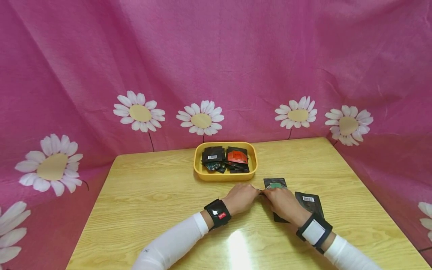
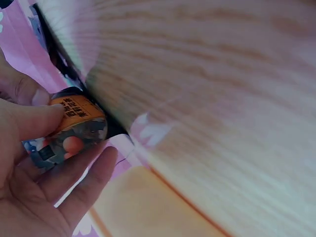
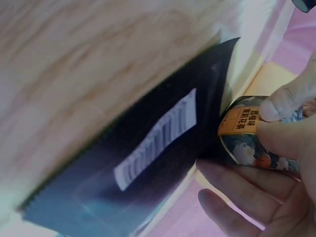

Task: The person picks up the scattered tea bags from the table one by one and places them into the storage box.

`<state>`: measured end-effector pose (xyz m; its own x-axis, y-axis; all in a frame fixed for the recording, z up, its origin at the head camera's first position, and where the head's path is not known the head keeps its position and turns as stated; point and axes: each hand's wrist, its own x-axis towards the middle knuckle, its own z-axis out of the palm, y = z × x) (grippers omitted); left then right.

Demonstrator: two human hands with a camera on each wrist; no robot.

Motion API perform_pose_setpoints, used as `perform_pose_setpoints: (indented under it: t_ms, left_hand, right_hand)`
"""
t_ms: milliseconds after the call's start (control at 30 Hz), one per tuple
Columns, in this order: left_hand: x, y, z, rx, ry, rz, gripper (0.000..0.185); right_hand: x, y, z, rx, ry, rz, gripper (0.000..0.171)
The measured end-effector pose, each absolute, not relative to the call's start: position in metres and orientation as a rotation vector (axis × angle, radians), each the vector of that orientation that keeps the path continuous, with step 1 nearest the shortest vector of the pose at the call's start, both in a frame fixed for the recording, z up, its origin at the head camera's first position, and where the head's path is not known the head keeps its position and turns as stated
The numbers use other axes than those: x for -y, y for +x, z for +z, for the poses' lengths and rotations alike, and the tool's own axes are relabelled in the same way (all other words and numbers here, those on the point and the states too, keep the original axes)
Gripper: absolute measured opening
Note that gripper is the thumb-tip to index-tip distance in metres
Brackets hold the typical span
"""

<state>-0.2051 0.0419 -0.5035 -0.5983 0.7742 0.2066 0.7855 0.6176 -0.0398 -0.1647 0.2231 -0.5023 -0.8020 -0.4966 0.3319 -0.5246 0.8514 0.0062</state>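
Both hands meet over the table, right of its middle, at a small tea sachet (image 3: pixel 242 121) with an orange label and a dark floral print. My left hand (image 1: pixel 242 197) pinches one side of it between thumb and fingers; in the left wrist view the sachet (image 2: pixel 76 121) looks bulged. On the other side my right hand (image 1: pixel 283 204) pinches it close to the left fingertips. Partly hidden under the right hand lies a dark packet with a green label (image 1: pixel 275 184). To its right is a black packet (image 1: pixel 309 202) with a white barcode sticker.
A yellow tray (image 1: pixel 225 177) stands at the back of the wooden table (image 1: pixel 152 187). It contains several packets, among them a black one with a barcode (image 1: pixel 213 153) and an orange-fronted one (image 1: pixel 237 156). A pink flowered cloth (image 1: pixel 249 75) hangs behind the table.
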Motion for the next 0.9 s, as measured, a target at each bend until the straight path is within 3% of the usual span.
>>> perform_pose_setpoints:
  t_ms: [167,400,567,900]
  left_hand:
    - [-0.031,-0.200,-0.495,2.586,-1.317,-0.121,0.020]
    - [-0.013,-0.190,-0.466,2.535,-1.327,-0.080,0.018]
    - [-0.002,-0.196,-0.443,2.429,-1.257,0.043,0.013]
    - [0.013,-0.229,-0.413,2.329,-1.154,0.028,0.009]
  right_hand:
    - [-0.219,-0.157,-0.491,2.720,0.781,0.162,0.005]
    - [-0.209,-0.150,-0.466,2.628,0.864,0.198,0.009]
    - [-0.202,-0.161,-0.443,2.552,0.923,0.214,0.003]
    - [-0.182,-0.197,-0.409,2.457,0.910,0.169,0.007]
